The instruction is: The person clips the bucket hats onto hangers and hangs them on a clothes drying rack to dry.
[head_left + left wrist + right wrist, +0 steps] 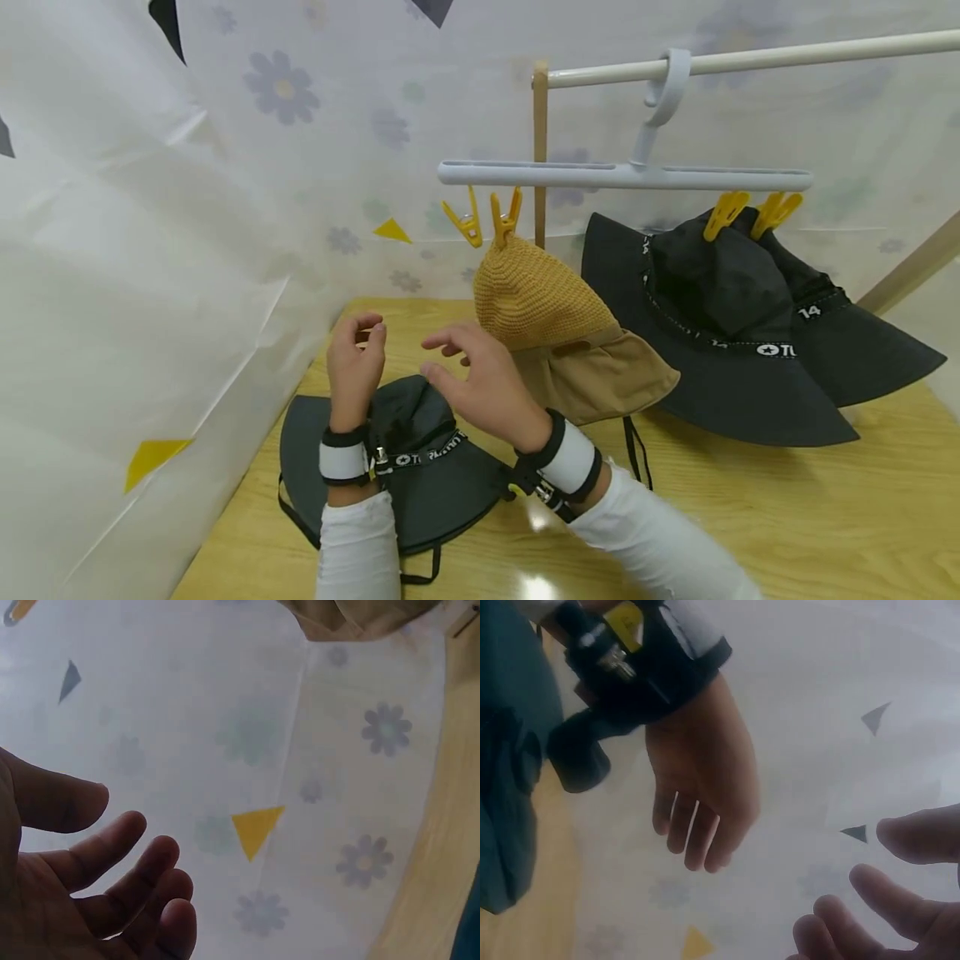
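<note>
Above a dark bucket hat [442, 500] lying on the table, both hands are raised with nothing in them. My left hand [356, 362] has its fingers loosely bent, thumb apart from them, as the left wrist view also shows. My right hand [483, 379] reaches leftward, fingers relaxed and parted, just in front of a tan hat [547, 292] with a knitted crown and cloth brim. That tan hat hangs by its tip from a yellow clip [506, 215] on a pale hanger [570, 175]. Beside it a second yellow clip [465, 221] holds nothing.
Two black wide-brimmed hats [720, 333] hang at the right from yellow clips [726, 215]. The hanger's hook goes over a white rod [787, 57] on a wooden post [540, 125]. Flower-patterned sheeting [300, 183] backs the wooden table [750, 517].
</note>
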`<state>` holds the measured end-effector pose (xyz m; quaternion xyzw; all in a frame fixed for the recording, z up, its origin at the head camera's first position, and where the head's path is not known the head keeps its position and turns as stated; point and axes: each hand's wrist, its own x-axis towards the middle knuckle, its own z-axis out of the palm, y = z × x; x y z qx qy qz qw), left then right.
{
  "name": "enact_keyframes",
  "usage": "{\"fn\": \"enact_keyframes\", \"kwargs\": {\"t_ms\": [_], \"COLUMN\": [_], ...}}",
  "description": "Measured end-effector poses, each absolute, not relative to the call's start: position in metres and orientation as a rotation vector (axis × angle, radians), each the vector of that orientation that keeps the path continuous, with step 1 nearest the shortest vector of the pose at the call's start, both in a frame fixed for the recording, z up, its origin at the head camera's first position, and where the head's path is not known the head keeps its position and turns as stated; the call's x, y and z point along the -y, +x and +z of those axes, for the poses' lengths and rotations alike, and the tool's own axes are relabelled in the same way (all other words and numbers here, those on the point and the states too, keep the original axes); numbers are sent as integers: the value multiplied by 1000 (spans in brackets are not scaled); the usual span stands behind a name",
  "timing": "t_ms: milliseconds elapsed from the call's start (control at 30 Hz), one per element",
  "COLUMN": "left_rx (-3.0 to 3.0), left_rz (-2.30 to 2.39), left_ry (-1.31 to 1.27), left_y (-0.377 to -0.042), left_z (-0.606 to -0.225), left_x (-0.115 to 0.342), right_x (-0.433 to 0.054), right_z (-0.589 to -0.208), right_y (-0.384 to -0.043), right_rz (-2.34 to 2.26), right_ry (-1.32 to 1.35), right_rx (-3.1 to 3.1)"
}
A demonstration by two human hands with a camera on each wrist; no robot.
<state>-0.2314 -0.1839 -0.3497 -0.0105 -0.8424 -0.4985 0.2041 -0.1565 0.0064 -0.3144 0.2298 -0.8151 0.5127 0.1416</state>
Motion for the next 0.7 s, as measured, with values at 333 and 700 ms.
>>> {"fn": "enact_keyframes", "kwargs": {"t_ms": [333,700], "left_rx": [2764,2968], "left_rz": [-1387,-1181], "left_ry": [-10,-93], "left_y": [-255,-264], "left_z": [-389,-418], "left_x": [206,200], "right_x": [10,12], "right_z": [-366,-410], "right_y": [-169,-182], "right_rz": [1464,1492], "right_ry": [720,643], "right_rx": [2562,2742]}}
